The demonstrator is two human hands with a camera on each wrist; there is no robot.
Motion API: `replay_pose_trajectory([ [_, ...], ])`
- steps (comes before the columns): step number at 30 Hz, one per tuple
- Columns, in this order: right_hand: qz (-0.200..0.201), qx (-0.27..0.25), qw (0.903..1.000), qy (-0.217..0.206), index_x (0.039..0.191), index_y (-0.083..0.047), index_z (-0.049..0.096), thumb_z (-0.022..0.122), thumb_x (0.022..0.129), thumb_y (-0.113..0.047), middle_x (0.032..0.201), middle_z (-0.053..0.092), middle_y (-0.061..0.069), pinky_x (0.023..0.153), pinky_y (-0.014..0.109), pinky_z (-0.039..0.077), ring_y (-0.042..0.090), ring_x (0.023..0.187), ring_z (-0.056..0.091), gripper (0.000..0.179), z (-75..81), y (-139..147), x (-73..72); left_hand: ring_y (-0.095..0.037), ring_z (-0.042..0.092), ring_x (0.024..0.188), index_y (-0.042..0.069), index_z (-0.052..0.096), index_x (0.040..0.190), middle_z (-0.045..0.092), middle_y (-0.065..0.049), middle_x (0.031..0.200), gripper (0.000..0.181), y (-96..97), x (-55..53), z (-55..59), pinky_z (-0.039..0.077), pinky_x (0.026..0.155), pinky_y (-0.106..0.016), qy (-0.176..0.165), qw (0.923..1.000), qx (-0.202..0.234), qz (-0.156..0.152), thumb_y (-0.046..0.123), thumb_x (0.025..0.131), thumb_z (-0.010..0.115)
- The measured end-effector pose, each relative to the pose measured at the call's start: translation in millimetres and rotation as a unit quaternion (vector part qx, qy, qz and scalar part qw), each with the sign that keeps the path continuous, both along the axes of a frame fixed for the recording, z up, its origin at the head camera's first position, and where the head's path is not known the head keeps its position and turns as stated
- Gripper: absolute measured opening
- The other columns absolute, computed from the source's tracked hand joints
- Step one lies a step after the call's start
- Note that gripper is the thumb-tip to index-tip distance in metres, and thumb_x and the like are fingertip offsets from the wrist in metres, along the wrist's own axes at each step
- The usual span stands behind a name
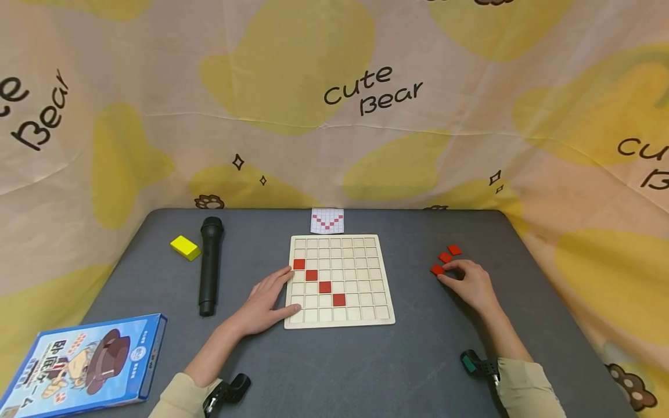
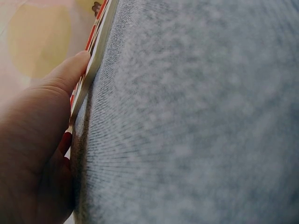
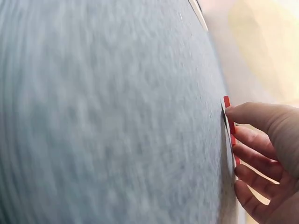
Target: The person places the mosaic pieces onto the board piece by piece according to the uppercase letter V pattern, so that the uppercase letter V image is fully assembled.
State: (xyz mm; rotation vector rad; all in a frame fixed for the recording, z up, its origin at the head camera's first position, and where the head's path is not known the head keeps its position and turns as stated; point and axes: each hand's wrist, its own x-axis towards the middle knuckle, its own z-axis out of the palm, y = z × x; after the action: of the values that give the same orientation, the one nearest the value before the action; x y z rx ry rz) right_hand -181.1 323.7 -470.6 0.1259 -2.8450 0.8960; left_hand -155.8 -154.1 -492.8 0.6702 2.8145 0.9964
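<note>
The cream grid board [image 1: 365, 286] has the left hand [image 1: 265, 303] resting spread on its nine-o'clock edge; well apart at three o'clock, the right hand [image 1: 473, 284] pinches a red square tile [image 1: 436, 269] at its own ten o'clock, lifted or not is hard to tell. Pick-up seems the step; the next move calls for carrying toward nine.

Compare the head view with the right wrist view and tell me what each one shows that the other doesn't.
Only the head view: the left hand touching the board's gridded face, four red tiles in a diagonal on it, the microphone, yellow block, blue box and pattern card.

Only the right wrist view: the right hand from its palm side and, close up, the side edge of the red tile at its thumb.

Both: that hand, loose red tiles by its fingers, the gray table and the patterned cloth.
</note>
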Motion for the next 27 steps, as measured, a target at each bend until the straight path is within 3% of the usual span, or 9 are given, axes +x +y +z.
replay_pose_trajectory([
  [5,0.007,-0.007,0.9999,-0.009,0.104,-0.005,0.071,0.076,0.085,-0.022,0.115,0.063,0.019,0.094,0.057,0.037,0.04,0.109,0.053,0.027,-3.6,-12.9,-3.0,-0.036,0.027,0.141,0.005,0.033,0.151,0.028,-0.012,0.157,0.08,0.1,0.1,-0.5,0.022,0.106,-0.063,-0.001,1.0,0.001,0.0,0.046,0.09,0.066],
  [17,0.048,-0.019,0.9985,0.018,0.101,-0.007,0.073,0.079,0.082,-0.022,0.107,0.068,0.014,0.09,0.052,0.043,0.034,0.103,0.059,0.025,-4.8,-58.7,-12.6,-0.036,0.027,0.141,0.004,0.035,0.15,0.028,-0.013,0.157,0.08,0.7,-1.7,-2.6,0.023,0.106,-0.063,0.006,1.0,-0.008,0.0,0.046,0.09,0.066],
  [27,0.083,-0.038,0.9958,0.007,0.101,-0.011,0.074,0.08,0.081,-0.022,0.106,0.068,0.008,0.088,0.047,0.045,0.028,0.101,0.058,0.024,-1.0,-94.2,-10.4,-0.036,0.027,0.141,0.004,0.034,0.15,0.028,-0.013,0.157,0.08,0.6,-1.9,-2.5,0.023,0.107,-0.062,0.004,1.0,-0.008,0.0,0.046,0.09,0.066],
])
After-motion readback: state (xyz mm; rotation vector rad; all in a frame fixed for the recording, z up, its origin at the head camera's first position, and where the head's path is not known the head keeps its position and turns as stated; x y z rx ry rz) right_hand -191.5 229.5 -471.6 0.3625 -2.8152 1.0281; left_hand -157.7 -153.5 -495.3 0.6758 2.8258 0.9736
